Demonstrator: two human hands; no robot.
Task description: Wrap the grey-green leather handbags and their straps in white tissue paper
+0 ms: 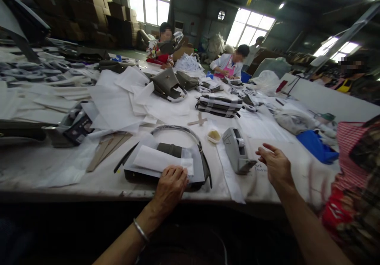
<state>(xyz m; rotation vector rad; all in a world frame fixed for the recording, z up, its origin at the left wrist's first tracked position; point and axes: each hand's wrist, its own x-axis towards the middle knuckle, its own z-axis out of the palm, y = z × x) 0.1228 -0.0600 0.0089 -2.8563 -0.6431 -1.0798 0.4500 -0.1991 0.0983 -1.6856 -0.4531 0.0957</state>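
A dark handbag [139, 176] lies flat near the table's front edge, its wrapped handle [178, 128] arched behind it. White sheets [157, 160] cover much of its upper side. My left hand [173, 184] rests on the lower right part of these sheets, fingers together, pressing down; nothing else shows in it. To the right of the bag stands a grey tape dispenser [237, 150]. Just right of the dispenser, my right hand [274, 162] is raised with its fingers apart and holds nothing visible.
A small dish [214, 136] sits behind the dispenser. Paper sheets [113, 99], more bags [168, 83], a striped stack [219, 106] and a blue item [317, 146] lie farther out. Several people are around the table, one close at right in a checked garment [353, 148].
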